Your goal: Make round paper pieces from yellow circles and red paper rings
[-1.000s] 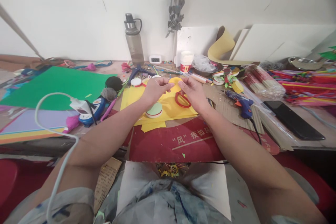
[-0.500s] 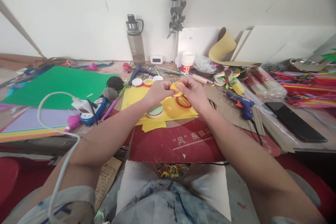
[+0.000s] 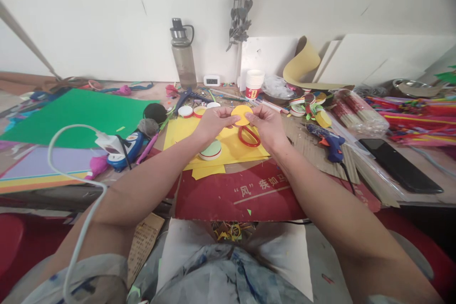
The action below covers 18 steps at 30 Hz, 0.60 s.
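Observation:
A round yellow disc [image 3: 242, 115] is pinched between both my hands, its face turned up toward me. My left hand [image 3: 217, 124] grips its left edge with thumb and fingers, and my right hand [image 3: 265, 126] grips the right edge. Just below lie scissors with red handles [image 3: 249, 137], their blades hidden. Yellow sheets [image 3: 231, 152] spread under the hands. By my left wrist sits a round piece with a pale green top and red-striped rim [image 3: 211, 150]. White-topped round pieces, one a lid-like disc [image 3: 185, 111], lie behind my left hand.
A blue glue gun [image 3: 333, 146] and a black phone [image 3: 401, 165] lie to the right. Paper cups [image 3: 254, 84] and a water bottle [image 3: 184, 57] stand at the back. A white cable [image 3: 53, 152] loops past my left arm. Green sheet [image 3: 78, 118] lies left.
The yellow disc was tilted and bent between my fingers half a second ago; now it is flat and faces me. Both hands have stayed in nearly the same place.

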Available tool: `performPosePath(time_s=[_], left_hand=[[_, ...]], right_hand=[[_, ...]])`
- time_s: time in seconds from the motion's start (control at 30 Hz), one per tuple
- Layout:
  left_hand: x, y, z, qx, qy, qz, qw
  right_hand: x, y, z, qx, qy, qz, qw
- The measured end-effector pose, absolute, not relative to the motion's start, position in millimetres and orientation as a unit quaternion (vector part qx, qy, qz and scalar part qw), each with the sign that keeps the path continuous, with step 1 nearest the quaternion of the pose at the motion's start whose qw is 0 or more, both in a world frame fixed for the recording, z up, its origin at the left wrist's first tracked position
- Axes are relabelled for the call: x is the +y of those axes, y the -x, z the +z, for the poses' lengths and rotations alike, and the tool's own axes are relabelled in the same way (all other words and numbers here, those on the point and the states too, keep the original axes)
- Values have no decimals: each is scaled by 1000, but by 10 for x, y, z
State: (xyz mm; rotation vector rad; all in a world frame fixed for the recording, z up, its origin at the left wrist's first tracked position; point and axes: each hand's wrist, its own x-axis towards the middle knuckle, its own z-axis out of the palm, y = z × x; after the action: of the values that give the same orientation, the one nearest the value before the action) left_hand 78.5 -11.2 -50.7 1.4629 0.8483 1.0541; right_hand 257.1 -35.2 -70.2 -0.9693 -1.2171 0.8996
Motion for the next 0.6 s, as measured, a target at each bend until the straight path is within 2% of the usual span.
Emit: performPosePath(time_s=[0.27, 0.4, 0.5, 0.6], left_hand=[[-118, -764, -458, 367, -640, 416, 531], [-145, -781, -450, 374, -620, 420, 547], [-169, -782, -443, 401, -584, 471, 525], [-213, -792, -417, 415, -556, 452, 561]], right_hand=[[-374, -2572, -696, -575, 438, 369, 585], [-310, -2600, -753, -558, 454, 334, 609], [-304, -2621, -751, -562, 459, 241, 645], [-366, -2627, -718, -622, 468, 67, 623]])
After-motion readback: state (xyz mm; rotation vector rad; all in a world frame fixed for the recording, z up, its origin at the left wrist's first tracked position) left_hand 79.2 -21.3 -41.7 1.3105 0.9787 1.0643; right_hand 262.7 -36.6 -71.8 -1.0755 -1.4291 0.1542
